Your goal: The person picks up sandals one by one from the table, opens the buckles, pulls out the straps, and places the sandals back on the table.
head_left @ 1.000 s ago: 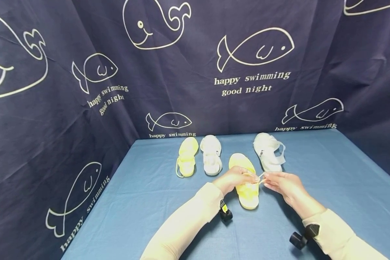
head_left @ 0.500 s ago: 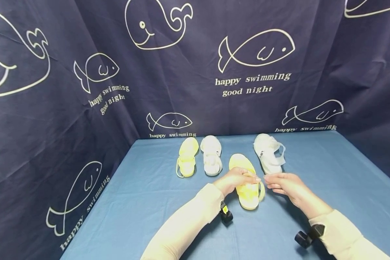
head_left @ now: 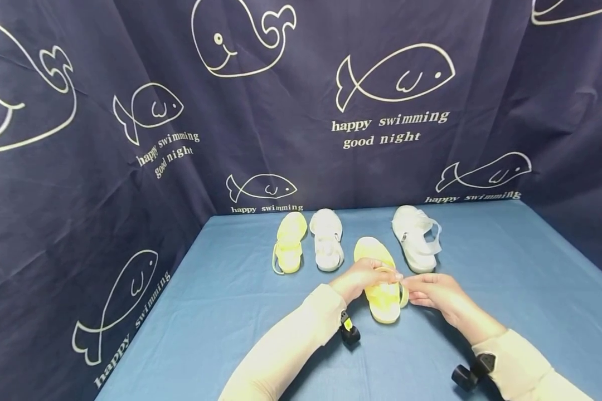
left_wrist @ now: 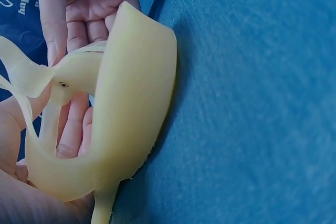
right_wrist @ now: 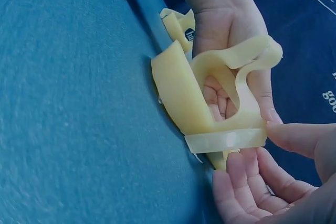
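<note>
A dark blue curtain (head_left: 301, 128) fills the upper part of the head view, printed with white outlines of fish and whales and the words "happy swimming" and "good night". Below it spreads a blue-covered worktop (head_left: 180, 334).

The near yellow sandal (head_left: 383, 306) lies on the worktop, a little right of centre in the lower half of the frame, its length running slightly aslant. The left hand (head_left: 359, 277) reaches across it from the lower left, fingers and thumb curled round its upper straps. The right hand (head_left: 436, 292) comes in from the lower right and has a strap (right_wrist: 226, 141) of the same sandal between thumb and fingers, at the sandal's right side. The fingertips of the two hands are close together there. In the left wrist view the sandal is seen from the side, with its sole toward the worktop and its straps arching up on the left.

Farther back, left of centre, a far yellow sandal (head_left: 289, 245) and a white sandal (head_left: 326, 242) lie side by side. Another white sandal (head_left: 415, 242) lies right of centre, near the right hand, its strap looping out rightward. Cream sleeves (head_left: 291, 340) cover both forearms, and a black camera (head_left: 350, 335) sits at each wrist.
</note>
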The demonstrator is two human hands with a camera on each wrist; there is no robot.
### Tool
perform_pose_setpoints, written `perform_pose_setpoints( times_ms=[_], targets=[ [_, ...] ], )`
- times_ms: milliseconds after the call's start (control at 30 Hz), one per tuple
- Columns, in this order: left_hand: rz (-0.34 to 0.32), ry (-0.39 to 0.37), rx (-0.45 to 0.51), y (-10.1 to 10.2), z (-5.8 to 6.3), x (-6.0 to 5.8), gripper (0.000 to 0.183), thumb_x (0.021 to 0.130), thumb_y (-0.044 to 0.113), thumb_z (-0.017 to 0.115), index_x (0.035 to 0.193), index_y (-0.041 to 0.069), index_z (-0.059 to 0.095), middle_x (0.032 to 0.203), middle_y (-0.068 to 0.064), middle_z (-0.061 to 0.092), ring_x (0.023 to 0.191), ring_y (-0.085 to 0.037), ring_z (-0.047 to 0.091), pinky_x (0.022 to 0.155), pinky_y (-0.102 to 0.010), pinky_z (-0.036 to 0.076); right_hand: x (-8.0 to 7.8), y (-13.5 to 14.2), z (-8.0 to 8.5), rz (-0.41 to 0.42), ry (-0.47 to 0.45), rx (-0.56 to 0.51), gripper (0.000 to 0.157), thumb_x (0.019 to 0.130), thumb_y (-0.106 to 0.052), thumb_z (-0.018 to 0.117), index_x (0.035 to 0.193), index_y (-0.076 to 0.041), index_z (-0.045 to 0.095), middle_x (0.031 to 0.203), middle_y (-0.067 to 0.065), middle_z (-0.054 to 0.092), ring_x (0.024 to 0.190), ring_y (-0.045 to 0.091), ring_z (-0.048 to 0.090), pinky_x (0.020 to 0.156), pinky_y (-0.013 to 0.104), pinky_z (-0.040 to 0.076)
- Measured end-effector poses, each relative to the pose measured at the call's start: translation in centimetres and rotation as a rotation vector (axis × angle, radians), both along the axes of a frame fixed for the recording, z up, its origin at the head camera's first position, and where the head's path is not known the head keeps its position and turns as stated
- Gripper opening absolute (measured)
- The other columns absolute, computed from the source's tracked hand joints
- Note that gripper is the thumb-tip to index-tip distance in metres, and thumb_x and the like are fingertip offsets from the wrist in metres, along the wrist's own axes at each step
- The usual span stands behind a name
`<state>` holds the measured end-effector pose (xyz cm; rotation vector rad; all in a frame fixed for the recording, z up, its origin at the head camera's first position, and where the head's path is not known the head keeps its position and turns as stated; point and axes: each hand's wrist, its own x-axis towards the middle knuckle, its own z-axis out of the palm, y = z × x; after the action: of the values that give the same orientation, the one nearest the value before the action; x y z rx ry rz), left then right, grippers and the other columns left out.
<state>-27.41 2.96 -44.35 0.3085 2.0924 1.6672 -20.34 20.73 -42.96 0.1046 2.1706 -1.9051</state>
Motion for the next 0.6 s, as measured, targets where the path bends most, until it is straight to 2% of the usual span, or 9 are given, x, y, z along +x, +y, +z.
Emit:
perform_pose_setpoints(
  times_ms=[100, 200, 300, 433, 600],
  targets=[
    [-0.019, 0.008, -0.011, -0.1, -0.1, -0.2, 0.018, 0.083, 0.017, 0.076, 0.097, 0.006, 0.075, 0.084, 0.003, 0.072, 0.073, -0.004, 0.06, 0.067, -0.017, 0.048, 0.0, -0.4, 0.1, -0.005, 0.019, -0.003, 0.049, 0.091, -0.018, 0.067, 0.123, 0.016, 0.054, 0.089, -0.004, 0.07, 0.078, 0.007, 0.066, 0.075, 0.024, 0.058],
    [-0.074, -0.004, 0.011, -0.4, -0.1, -0.6, 0.022, 0.088, 0.018, 0.071, 0.102, 0.001, 0.072, 0.084, 0.003, 0.07, 0.077, -0.004, 0.061, 0.075, -0.018, 0.051, -0.1, -0.7, 0.3, -0.012, 0.041, 0.002, 0.054, 0.091, -0.02, 0.068, 0.126, 0.018, 0.051, 0.096, -0.002, 0.071, 0.08, 0.006, 0.066, 0.077, 0.024, 0.058],
    [-0.13, -0.028, 0.048, -0.5, 0.0, -0.9, 0.027, 0.094, 0.018, 0.064, 0.108, -0.005, 0.067, 0.087, -0.002, 0.069, 0.08, -0.007, 0.064, 0.081, -0.021, 0.054, -0.3, -1.2, 0.3, -0.04, 0.062, 0.021, 0.056, 0.09, -0.021, 0.069, 0.126, 0.019, 0.051, 0.102, 0.003, 0.071, 0.08, 0.005, 0.065, 0.076, 0.024, 0.058],
    [-0.164, -0.027, 0.052, -0.8, 0.3, -1.2, 0.028, 0.096, 0.015, 0.059, 0.111, -0.009, 0.064, 0.1, -0.015, 0.071, 0.089, -0.013, 0.068, 0.086, -0.025, 0.055, -0.7, -1.6, 0.3, -0.09, 0.061, 0.055, 0.057, 0.088, -0.024, 0.071, 0.124, 0.017, 0.054, 0.102, 0.005, 0.071, 0.079, 0.004, 0.065, 0.075, 0.023, 0.057],
    [-0.176, -0.012, 0.025, -1.3, 0.6, -1.5, 0.025, 0.094, 0.014, 0.062, 0.109, -0.006, 0.067, 0.101, -0.018, 0.072, 0.089, -0.017, 0.071, 0.083, -0.025, 0.056, -1.1, -1.9, 0.3, -0.107, 0.027, 0.091, 0.053, 0.086, -0.027, 0.073, 0.119, 0.013, 0.06, 0.094, -0.001, 0.07, 0.078, 0.004, 0.063, 0.073, 0.021, 0.056]
  ],
)
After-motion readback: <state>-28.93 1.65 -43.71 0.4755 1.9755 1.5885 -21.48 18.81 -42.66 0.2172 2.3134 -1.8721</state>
